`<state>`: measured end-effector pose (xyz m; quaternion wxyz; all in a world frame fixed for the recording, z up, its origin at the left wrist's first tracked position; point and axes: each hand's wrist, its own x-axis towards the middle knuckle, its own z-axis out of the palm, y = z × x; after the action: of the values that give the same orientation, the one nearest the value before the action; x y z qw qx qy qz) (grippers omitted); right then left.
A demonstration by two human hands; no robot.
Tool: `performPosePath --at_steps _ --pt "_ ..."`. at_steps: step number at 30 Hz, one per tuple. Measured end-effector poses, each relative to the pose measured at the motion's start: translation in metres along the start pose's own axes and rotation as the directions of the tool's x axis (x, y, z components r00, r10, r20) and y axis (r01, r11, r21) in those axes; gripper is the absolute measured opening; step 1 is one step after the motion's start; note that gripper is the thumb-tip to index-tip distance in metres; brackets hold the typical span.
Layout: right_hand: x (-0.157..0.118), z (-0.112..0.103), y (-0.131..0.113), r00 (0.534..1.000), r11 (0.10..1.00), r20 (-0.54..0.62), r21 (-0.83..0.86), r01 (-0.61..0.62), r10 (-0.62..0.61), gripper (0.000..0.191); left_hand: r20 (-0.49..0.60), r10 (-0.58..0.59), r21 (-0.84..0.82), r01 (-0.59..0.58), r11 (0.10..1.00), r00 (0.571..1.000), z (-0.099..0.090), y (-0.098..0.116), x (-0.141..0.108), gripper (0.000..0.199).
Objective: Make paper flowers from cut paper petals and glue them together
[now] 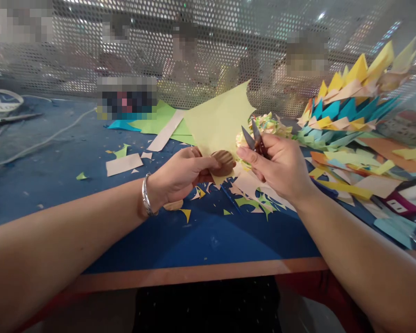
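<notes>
Between the thumb and fingers of my left hand (189,169) is a sheet of pale yellow paper (218,115), held up off the table. Curved bites are cut from its right edge. Against its lower part the same hand pinches a brown ridged cardboard disc (223,160). My right hand (280,162) is closed round a pair of scissors (254,138), blades slightly apart and pointing up and to the left. The blades are just right of the paper; I cannot tell whether they touch it. Below my hands lie paper scraps (256,199) and another brown piece (173,205), partly hidden by my wrist.
A layered paper model (350,106) of yellow, blue and orange points stands at the right. Paper strips (360,180) and a magenta-and-white object (402,201) lie before it. Green sheets (159,120) lie behind my left hand. A white cord (52,138) crosses the blue table (125,245). Perforated metal mesh (208,60) stands behind.
</notes>
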<state>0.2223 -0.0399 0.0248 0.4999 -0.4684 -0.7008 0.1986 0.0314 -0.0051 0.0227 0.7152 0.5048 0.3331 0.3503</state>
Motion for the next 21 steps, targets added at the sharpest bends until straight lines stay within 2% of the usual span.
performPosePath --at_steps 5,10,15,21 --pt "-0.0006 0.0012 -0.0021 1.000 0.999 0.019 -0.051 0.021 -0.020 0.035 -0.028 -0.042 -0.039 0.041 0.998 0.999 -0.0005 -0.0008 0.0014 0.009" --pt "-0.0009 0.0042 0.0022 0.996 0.989 0.074 -0.134 0.056 -0.046 0.018 0.046 -0.084 -0.017 0.085 0.996 0.995 0.0001 -0.0003 -0.0011 0.013" --pt "0.0000 0.0047 0.0043 0.993 0.976 0.104 -0.202 0.075 -0.055 0.016 0.084 -0.088 -0.026 0.091 0.996 0.993 0.0005 -0.0011 -0.0013 0.016" --pt "-0.0015 0.0050 0.0048 0.995 0.993 0.104 -0.118 0.010 0.003 0.019 0.071 -0.063 -0.014 0.064 0.998 0.996 0.0003 -0.0019 0.0003 0.018"
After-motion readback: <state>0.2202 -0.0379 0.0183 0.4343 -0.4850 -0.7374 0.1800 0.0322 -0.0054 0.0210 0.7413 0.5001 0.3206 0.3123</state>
